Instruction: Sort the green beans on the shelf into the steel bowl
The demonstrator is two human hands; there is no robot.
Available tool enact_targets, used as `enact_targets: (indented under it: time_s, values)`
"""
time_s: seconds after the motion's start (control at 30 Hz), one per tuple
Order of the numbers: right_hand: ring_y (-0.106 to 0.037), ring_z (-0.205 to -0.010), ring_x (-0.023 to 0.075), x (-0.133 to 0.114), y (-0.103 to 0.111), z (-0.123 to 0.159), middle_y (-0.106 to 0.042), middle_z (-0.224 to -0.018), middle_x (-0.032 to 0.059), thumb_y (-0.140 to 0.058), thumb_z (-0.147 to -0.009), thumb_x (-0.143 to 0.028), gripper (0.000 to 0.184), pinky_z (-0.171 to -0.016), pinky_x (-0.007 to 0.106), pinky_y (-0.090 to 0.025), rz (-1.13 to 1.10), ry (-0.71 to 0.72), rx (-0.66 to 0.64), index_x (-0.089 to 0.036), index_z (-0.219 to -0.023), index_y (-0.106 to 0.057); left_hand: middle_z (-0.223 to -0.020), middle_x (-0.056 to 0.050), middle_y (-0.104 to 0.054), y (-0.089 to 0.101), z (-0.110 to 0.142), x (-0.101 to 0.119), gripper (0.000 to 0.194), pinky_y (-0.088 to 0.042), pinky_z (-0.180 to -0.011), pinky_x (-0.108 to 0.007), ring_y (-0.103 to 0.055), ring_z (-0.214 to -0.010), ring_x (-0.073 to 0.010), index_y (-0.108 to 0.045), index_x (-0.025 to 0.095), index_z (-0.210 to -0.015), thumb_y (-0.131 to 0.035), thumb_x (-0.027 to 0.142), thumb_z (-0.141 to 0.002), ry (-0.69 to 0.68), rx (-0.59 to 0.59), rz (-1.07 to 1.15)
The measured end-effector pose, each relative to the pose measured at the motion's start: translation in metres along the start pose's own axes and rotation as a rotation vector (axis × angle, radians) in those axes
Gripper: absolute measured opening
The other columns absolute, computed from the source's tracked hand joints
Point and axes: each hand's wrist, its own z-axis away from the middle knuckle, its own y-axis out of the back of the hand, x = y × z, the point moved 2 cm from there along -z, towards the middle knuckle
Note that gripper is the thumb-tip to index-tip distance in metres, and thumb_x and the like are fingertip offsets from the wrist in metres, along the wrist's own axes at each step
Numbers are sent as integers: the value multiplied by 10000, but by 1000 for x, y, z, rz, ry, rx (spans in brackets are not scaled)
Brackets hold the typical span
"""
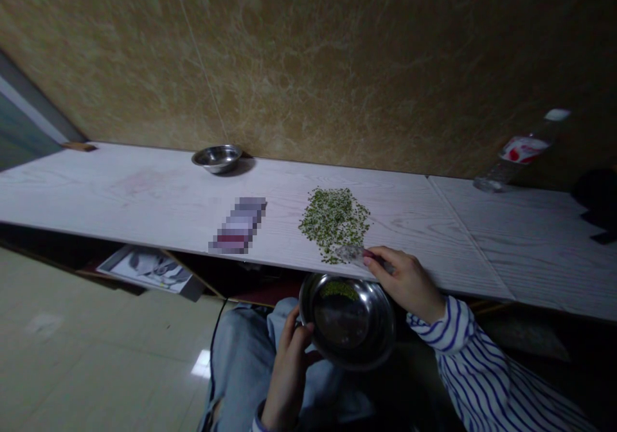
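Observation:
A loose patch of small green grains that look like mung beans (335,216) is spread over the pale wooden counter. My right hand (407,281) grips the dark red handle of a small tool (351,253). Its greyish, blurred head lies at the near edge of the beans; whether it is a brush or a blade I cannot tell. Just under the counter's front edge, my left hand (295,348) holds a large steel bowl (354,355) by its left rim, tilted, above my lap. Some of the same green beans (340,289) lie inside the bowl along its far side.
A smaller steel bowl (216,160) stands against the wall. A pixelated flat object (240,226) lies left of the beans. A clear bottle (518,152) with a white cap stands at the right, near a dark object (598,200). Below is an open shelf holding a box (149,270).

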Motion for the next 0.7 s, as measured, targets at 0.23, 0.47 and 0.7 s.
enact_targets:
  time_s: [0.23,0.47,0.7]
  values:
    - [-724,-789,206,6,5,12,-783,-879,42,-568,-918,-290,167,-721,304,-549,5,-14,-19,-224,-932,-721,-1213,-127,-650,0,-2,-1,599,-536,-687,-338,-630,-1011,-268,-499,190,-1371,-631,356,-810,3,26,28]
    - [-723,-801,202,8,3,12,-783,-891,37,-576,-921,-279,160,-729,303,-545,26,4,-35,-214,-943,-720,-1257,-122,-648,-1,-1,-1,552,-544,-707,-343,-634,-1031,-266,-531,196,-1349,-617,344,-825,-10,23,22]
    - [-720,-771,200,-1,-1,5,-781,-852,40,-570,-914,-257,159,-701,295,-541,46,44,-28,-212,-919,-722,-1278,-129,-633,1,-1,-1,588,-541,-707,-337,-621,-1051,-264,-471,188,-1399,-602,333,-845,8,1,18]
